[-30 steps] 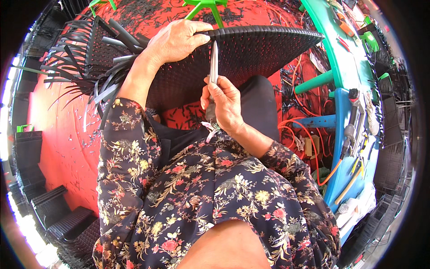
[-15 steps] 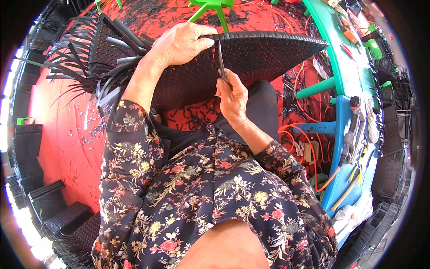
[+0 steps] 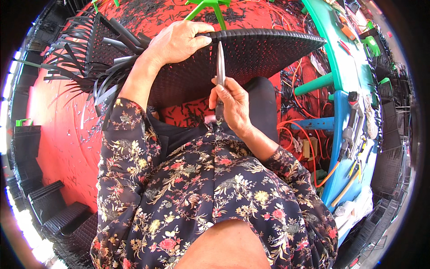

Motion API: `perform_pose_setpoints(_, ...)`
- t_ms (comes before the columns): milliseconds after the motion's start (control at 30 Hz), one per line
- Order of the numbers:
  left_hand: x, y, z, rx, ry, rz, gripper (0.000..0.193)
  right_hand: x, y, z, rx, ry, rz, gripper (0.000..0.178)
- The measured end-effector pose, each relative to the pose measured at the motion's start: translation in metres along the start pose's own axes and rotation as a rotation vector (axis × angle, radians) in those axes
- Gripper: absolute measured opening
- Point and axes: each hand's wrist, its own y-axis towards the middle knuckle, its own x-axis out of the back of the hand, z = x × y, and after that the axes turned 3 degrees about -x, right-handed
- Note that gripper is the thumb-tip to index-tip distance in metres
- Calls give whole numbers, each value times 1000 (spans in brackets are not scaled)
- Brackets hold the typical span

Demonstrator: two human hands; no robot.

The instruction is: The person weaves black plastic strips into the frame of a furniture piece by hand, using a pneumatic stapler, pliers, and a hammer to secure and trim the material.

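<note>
A black woven panel [image 3: 264, 54] with a wrapped upper rim stands across my lap. My left hand [image 3: 177, 42] is closed over this rim, thumb on the near side and fingers over the top. Just right of it, a flat, shiny dark strip [image 3: 220, 62] runs from near the rim down to my right hand [image 3: 232, 101], which pinches it below. Loose strip ends [image 3: 112, 89] fan out from the woven piece at the left. A small blurred pinkish patch shows below my right hand; I cannot make out what it is.
Black strip scraps lie over the red floor covering [image 3: 62, 152]. A green stool [image 3: 210, 9] is beyond the panel. At the right stand a green bench [image 3: 333, 49] and a blue one [image 3: 331, 179] bearing tools, with an orange hose [image 3: 316, 166] beside them. Dark woven pieces are stacked at the left.
My right hand has moved slightly down and closer to me, and the strip now shows its broad shiny face. My left hand stays on the rim with little movement.
</note>
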Motion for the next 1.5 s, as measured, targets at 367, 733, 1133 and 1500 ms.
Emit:
perform_pose_setpoints(367, -2, 4, -10, 94, 69, 51, 31, -13, 10, -5, 17, 101, -42, 20)
perform_pose_setpoints(733, -1, 6, -11, 130, 83, 62, 35, -15, 1, -5, -77, 252, -28, 21)
perform_pose_setpoints(1133, 3, 4, -17, 142, 100, 67, 35, -15, 14, -25, 77, 174, -276, 32)
perform_pose_setpoints(1500, 3, -5, -18, 119, 152, 3, 27, -8, 15, -18, 49, 260, -175, 31)
